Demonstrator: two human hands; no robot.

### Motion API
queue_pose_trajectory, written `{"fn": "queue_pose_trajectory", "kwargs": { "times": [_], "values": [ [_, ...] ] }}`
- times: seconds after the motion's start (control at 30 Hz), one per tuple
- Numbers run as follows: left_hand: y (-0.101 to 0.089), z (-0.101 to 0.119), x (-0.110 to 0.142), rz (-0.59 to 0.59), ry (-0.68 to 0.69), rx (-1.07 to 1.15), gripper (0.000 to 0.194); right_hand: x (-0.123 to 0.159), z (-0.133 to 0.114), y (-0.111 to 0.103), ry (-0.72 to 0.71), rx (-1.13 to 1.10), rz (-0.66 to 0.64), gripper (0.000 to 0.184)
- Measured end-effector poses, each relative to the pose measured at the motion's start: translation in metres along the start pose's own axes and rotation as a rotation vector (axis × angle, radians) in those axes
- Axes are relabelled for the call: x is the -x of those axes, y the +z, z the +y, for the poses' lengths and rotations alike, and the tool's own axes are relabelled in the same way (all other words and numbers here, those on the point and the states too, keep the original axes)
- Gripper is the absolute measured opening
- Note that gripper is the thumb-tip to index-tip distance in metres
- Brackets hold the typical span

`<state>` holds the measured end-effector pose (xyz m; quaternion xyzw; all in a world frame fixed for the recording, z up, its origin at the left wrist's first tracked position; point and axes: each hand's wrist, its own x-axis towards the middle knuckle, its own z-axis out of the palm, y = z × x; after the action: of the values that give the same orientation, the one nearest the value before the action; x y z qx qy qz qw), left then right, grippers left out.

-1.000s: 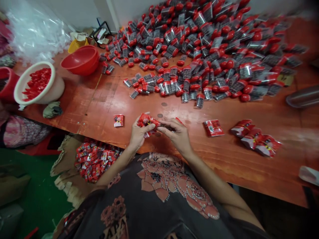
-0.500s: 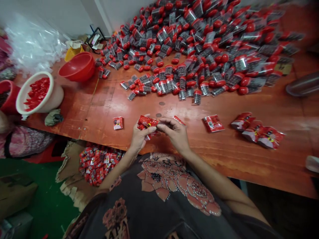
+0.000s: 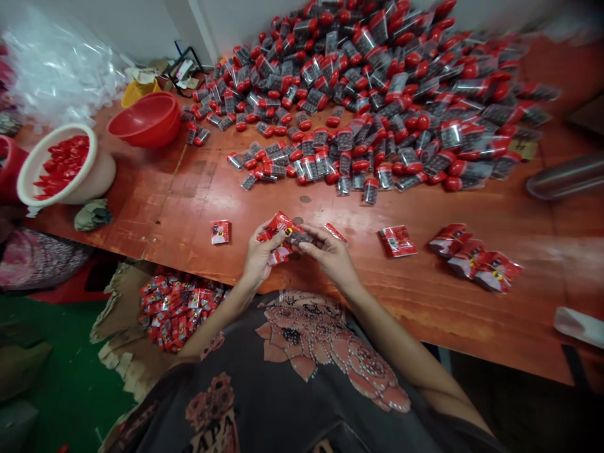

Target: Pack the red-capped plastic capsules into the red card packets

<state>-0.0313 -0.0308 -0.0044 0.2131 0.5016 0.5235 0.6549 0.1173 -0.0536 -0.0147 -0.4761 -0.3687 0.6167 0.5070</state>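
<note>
My left hand point(image 3: 257, 259) is closed around a few small red printed packets point(image 3: 280, 222), thumb on top. The fingers of my right hand point(image 3: 336, 259) pinch the right end of the upper packet, where a dark, see-through part point(image 3: 298, 237) shows. Whether this part is inside the packet or separate I cannot tell. A red packet point(image 3: 335, 232) lies on the table just beyond my right fingers. Another packet point(image 3: 219, 232) lies flat to the left, and one more packet point(image 3: 397, 241) to the right. Several puffed red packets point(image 3: 472, 258) lie farther right.
A wide heap of clear, red-ended tubes with dark contents point(image 3: 344, 135) covers the table's back. At left stand a white bucket point(image 3: 101, 170) of red pieces and a red bowl point(image 3: 155, 129). Below the edge, a torn carton point(image 3: 106, 314) holds many red packets. A clear cylinder point(image 3: 566, 178) lies at right.
The held packet has tilted, and a dark part now shows at its right end by my right fingertips. The whole view has shifted slightly; the packets on the table appear unmoved.
</note>
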Motion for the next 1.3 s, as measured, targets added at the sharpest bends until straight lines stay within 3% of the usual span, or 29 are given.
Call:
{"fn": "queue_pose_trajectory", "kwargs": {
  "times": [0.33, 0.43, 0.53, 0.67, 0.73, 0.83, 0.93, 1.17, 1.3],
  "values": [
    [-0.004, -0.015, -0.001, -0.062, -0.109, -0.006, 0.044, -0.009, 0.004, -0.009, 0.121, 0.026, 0.037, 0.025],
    [-0.004, -0.017, -0.007, -0.084, -0.145, 0.018, 0.042, -0.008, 0.003, -0.020, 0.124, 0.101, 0.052, 0.025],
    [-0.011, -0.010, -0.017, -0.112, -0.205, 0.104, 0.040, -0.005, 0.003, -0.049, 0.095, 0.289, 0.137, 0.026],
    [-0.017, -0.001, -0.026, -0.141, -0.230, 0.144, 0.046, -0.001, -0.003, -0.077, -0.035, 0.726, 0.160, 0.036],
    [-0.013, 0.000, -0.025, -0.168, -0.225, 0.143, 0.048, 0.000, -0.008, -0.069, -0.137, 0.826, 0.143, 0.039],
    [0.001, -0.007, -0.023, -0.199, -0.214, 0.149, 0.050, -0.007, -0.009, -0.038, -0.254, 0.764, 0.064, 0.029],
    [0.011, -0.016, -0.025, -0.150, -0.172, 0.134, 0.051, -0.026, -0.004, -0.016, -0.266, 0.699, -0.008, 0.030],
    [0.007, -0.022, -0.042, -0.057, -0.094, 0.119, 0.048, -0.064, -0.022, -0.020, -0.386, 1.182, -0.182, 0.039],
    [0.009, -0.021, -0.046, -0.060, -0.097, 0.115, 0.041, -0.078, -0.034, -0.018, -0.401, 1.288, -0.280, 0.036]
  ]
}}
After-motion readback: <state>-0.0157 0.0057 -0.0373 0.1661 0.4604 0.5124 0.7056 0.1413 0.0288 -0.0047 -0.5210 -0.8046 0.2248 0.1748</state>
